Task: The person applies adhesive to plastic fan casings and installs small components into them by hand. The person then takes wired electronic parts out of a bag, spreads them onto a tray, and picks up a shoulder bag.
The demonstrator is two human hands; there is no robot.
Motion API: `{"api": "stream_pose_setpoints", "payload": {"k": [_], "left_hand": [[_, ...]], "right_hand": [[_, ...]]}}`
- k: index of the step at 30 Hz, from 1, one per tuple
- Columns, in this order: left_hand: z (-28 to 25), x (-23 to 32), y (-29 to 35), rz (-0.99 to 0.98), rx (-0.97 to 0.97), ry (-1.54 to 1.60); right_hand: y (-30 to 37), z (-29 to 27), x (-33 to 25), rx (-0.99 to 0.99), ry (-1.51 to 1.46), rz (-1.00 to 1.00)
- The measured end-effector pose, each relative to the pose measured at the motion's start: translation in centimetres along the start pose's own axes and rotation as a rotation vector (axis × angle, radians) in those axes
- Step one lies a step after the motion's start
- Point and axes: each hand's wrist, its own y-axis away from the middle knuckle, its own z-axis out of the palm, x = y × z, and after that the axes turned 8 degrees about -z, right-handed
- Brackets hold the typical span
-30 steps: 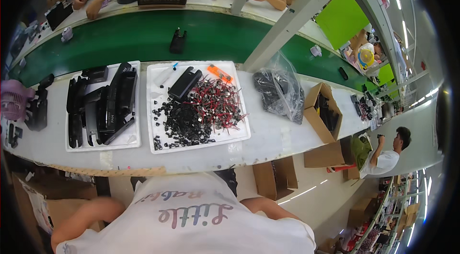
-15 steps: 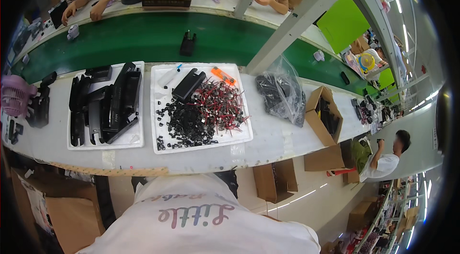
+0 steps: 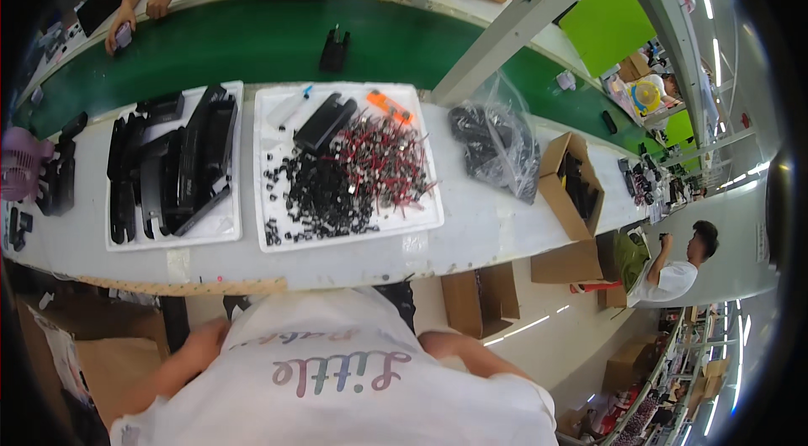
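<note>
My left forearm point(image 3: 172, 370) and my right forearm point(image 3: 467, 353) show on either side of my white shirt, both bent inward. My hands are hidden behind the shirt, below the table edge, so what they hold cannot be seen. Nearest in front is a white foam tray point(image 3: 404, 234) with a heap of small black caps point(image 3: 324, 193) and small parts with red wires point(image 3: 383, 160). In it also lie a black plastic housing point(image 3: 326, 122), an orange tool point(image 3: 390, 106) and a clear bottle with a blue tip point(image 3: 290, 108). A second foam tray point(image 3: 227, 231) holds several black housings point(image 3: 189, 168).
A purple fan point(image 3: 21, 161) stands far left. To the right are a bag of black parts point(image 3: 497, 147) and an open carton point(image 3: 572, 181). Behind runs a green conveyor belt point(image 3: 244, 46) carrying a black housing point(image 3: 334, 50). A slanted metal post point(image 3: 522, 21) crosses the view. Co-workers' hands point(image 3: 160, 0) work opposite.
Both my forearms have come into view beside the shirt. The table and trays sit slightly higher in the picture. Across the belt, a co-worker's hand has reached a small pale purple part.
</note>
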Motion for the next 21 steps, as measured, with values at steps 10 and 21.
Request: {"api": "stream_pose_setpoints", "payload": {"k": [10, 21], "left_hand": [[0.1, 6.3, -4.8, 0.279, -0.123, 0.455], [3.0, 8.6, -6.6, 0.675, -0.152, 0.437]], "right_hand": [[-3.2, -4.2, -8.1, 0.507, 0.055, -0.385], [-7.7, -3.3, -13.0, 0.296, -0.063, -0.729]]}}
